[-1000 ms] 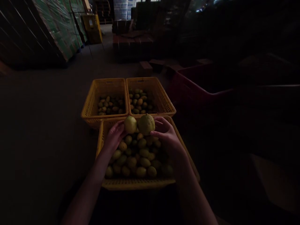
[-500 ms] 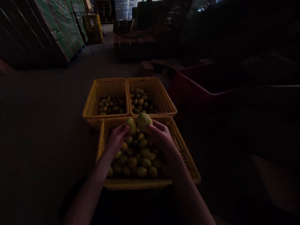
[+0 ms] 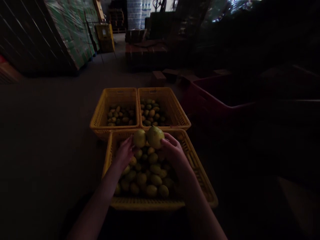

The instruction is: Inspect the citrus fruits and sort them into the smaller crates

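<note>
My left hand (image 3: 124,155) is closed on a greenish-yellow lemon (image 3: 139,138), gripping its left side. Close beside it, my right hand (image 3: 175,151) holds a larger lemon (image 3: 155,137), thumb on the near side. Both lemons are held up above the far part of a yellow plastic crate (image 3: 163,205). Many loose lemons (image 3: 141,179), green to yellow, cover the bottom of this crate. My forearms hide parts of its left and right sides.
Two more yellow crates, a left one (image 3: 97,115) and a right one (image 3: 178,108), stand against the near crate's far side, each with lemons inside. A dark red bin (image 3: 212,96) is at the right. Wrapped green stacks (image 3: 75,36) and boxes (image 3: 158,77) lie beyond in dim light.
The view has tilted up slightly, so the crates and hands sit lower in it. The lemon in my left hand has turned a little, and that thumb no longer lies across its front.
</note>
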Demonstrator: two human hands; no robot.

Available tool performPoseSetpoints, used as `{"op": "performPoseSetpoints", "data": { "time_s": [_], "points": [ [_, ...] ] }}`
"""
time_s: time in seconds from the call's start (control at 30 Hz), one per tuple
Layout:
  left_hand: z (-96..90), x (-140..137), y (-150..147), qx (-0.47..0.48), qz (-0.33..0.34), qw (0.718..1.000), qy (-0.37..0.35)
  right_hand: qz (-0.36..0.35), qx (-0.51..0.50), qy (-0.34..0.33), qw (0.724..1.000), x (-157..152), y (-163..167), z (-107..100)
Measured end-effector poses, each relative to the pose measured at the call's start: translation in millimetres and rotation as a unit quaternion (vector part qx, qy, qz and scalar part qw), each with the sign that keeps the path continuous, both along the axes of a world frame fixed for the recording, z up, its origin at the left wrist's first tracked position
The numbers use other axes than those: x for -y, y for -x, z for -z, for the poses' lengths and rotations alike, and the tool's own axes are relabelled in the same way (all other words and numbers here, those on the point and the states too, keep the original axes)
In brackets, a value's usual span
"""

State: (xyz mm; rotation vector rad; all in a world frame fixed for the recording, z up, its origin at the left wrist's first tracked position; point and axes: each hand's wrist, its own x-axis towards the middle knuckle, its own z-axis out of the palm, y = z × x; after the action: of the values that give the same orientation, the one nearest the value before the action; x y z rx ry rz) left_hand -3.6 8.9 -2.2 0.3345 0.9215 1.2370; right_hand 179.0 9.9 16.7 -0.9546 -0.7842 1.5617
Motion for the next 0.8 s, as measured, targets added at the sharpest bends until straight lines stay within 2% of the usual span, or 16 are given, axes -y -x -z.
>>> {"op": "performPoseSetpoints", "data": {
  "time_s": [0.17, 0.33, 0.57, 0.63, 0.8],
  "points": [
    [3.6, -1.5, 2.5, -0.050, 0.019, 0.996, -0.072, 0.008, 0.003, 0.022, 1.000, -3.0, -2.4, 3.5],
    [9.7, -2.6, 5.7, -0.086, 0.010, 0.994, -0.059, -0.011, -0.008, 0.030, 0.999, -2.0, 3.8, 6.4],
    [1.0, 1.2, 6.5, -0.091, 0.034, 0.992, -0.086, -0.022, 0.019, 0.019, 0.999, 2.4, 10.1, 8.5],
    [1.2, -0.2, 6.5, -0.076, 0.033, 0.994, -0.075, -0.023, 0.019, 0.019, 0.999, 2.6, 8.8, 7.9],
    [8.5, -6.5, 6.1, -0.057, 0.025, 0.998, 0.012, -0.062, 0.018, 0.030, 0.997, 1.8, 5.0, 7.3]
  ]
}}
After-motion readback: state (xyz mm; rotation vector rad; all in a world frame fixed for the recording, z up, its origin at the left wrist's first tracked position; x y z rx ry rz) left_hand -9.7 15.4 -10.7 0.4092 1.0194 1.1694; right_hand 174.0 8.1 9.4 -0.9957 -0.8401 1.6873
